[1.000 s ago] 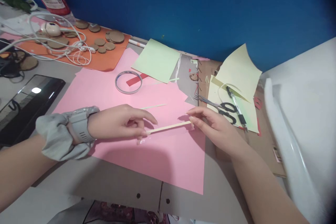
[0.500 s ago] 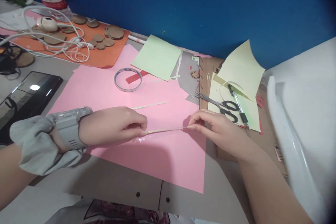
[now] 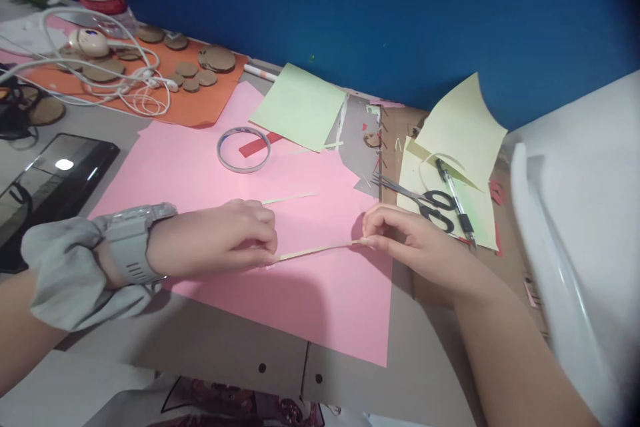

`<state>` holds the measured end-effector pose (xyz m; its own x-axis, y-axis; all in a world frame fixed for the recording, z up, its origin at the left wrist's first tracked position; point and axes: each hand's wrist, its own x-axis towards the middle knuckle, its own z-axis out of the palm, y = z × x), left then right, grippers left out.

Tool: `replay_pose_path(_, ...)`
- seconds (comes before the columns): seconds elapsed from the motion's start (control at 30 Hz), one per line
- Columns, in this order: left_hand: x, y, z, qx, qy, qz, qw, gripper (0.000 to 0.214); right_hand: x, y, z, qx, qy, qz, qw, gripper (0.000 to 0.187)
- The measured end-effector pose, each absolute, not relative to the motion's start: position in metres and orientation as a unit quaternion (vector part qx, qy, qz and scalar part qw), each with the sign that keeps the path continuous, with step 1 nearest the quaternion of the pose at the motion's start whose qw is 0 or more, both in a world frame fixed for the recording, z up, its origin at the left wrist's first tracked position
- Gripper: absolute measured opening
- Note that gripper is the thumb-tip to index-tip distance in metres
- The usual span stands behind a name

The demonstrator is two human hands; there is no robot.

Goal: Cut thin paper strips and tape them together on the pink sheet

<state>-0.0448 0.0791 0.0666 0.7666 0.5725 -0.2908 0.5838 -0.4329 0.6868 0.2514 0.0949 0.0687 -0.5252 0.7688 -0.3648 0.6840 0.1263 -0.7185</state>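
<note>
A thin cream paper strip [image 3: 320, 250] is stretched between my two hands just above a large pink sheet [image 3: 210, 167]. My left hand [image 3: 225, 237], with a grey watch and a grey scrunchie on its wrist, pinches the strip's left end. My right hand [image 3: 405, 240] pinches the right end with fingers curled closed. A second thin strip [image 3: 289, 199] lies loose on the pink sheet just behind my left hand.
A tape ring [image 3: 244, 149] and a green sheet [image 3: 303, 107] lie behind. Scissors [image 3: 417, 196] and a pen [image 3: 453, 197] rest on yellow paper [image 3: 463, 130] at right. At left are an orange sheet [image 3: 200, 107] with cardboard discs, white cables [image 3: 100, 73] and a dark tablet [image 3: 50, 177]. A white object [image 3: 575, 213] fills the right edge.
Both hands have closed into tighter pinches on the strip's ends. The left hand's fingers, stretched out a second ago, are now curled in.
</note>
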Motion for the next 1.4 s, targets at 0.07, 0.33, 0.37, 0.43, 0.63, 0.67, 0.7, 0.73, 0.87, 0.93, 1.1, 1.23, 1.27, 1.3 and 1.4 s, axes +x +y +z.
replay_pose_path(0.07,-0.045,0.079,0.066,0.847,0.340,-0.014,0.408,0.024,0.251,0.095,0.067,-0.480,-0.750,0.453,0.042,0.020)
replay_pose_path(0.33,-0.044,0.081,0.064,0.859,0.330,-0.002,0.392,0.023,0.253,0.096,0.063,-0.478,-0.760,0.440,0.035,0.023)
replay_pose_path(0.37,-0.043,0.081,0.065,0.860,0.329,0.003,0.391,0.022,0.254,0.096,0.063,-0.478,-0.759,0.440,0.034,0.023)
replay_pose_path(0.43,-0.042,0.080,0.065,0.860,0.328,0.013,0.392,0.021,0.253,0.095,0.063,-0.484,-0.761,0.430,0.035,0.023)
replay_pose_path(0.63,-0.044,0.080,0.063,0.861,0.328,0.020,0.389,0.022,0.223,0.083,0.069,-0.443,-0.856,0.251,0.089,0.034)
replay_pose_path(0.67,-0.044,0.080,0.062,0.862,0.328,0.021,0.386,0.022,0.214,0.081,0.070,-0.418,-0.868,0.256,0.075,0.031)
replay_pose_path(0.7,-0.044,0.080,0.062,0.863,0.328,0.023,0.383,0.022,0.205,0.078,0.072,-0.393,-0.877,0.269,0.058,0.029)
replay_pose_path(0.73,-0.044,0.080,0.061,0.864,0.329,0.024,0.381,0.022,0.197,0.077,0.073,-0.375,-0.881,0.285,0.042,0.028)
replay_pose_path(0.87,-0.042,0.080,0.060,0.859,0.341,0.028,0.380,0.023,0.171,0.080,0.074,-0.336,-0.890,0.307,0.021,0.022)
replay_pose_path(0.93,-0.041,0.080,0.060,0.855,0.352,0.029,0.381,0.023,0.166,0.085,0.072,-0.332,-0.890,0.313,0.015,0.021)
replay_pose_path(1.1,-0.042,0.082,0.058,0.852,0.364,0.029,0.376,0.025,0.161,0.096,0.069,-0.332,-0.859,0.388,0.027,0.022)
replay_pose_path(1.23,-0.043,0.084,0.057,0.847,0.364,0.030,0.386,0.021,0.159,0.102,0.068,-0.299,-0.855,0.424,0.022,0.024)
replay_pose_path(1.27,-0.043,0.084,0.057,0.845,0.364,0.032,0.390,0.020,0.158,0.103,0.068,-0.292,-0.854,0.430,0.022,0.024)
replay_pose_path(1.3,-0.042,0.084,0.056,0.843,0.366,0.035,0.393,0.020,0.158,0.104,0.067,-0.289,-0.853,0.435,0.023,0.024)
replay_pose_path(1.4,-0.043,0.084,0.056,0.840,0.368,0.038,0.396,0.020,0.158,0.106,0.065,-0.294,-0.847,0.441,0.032,0.021)
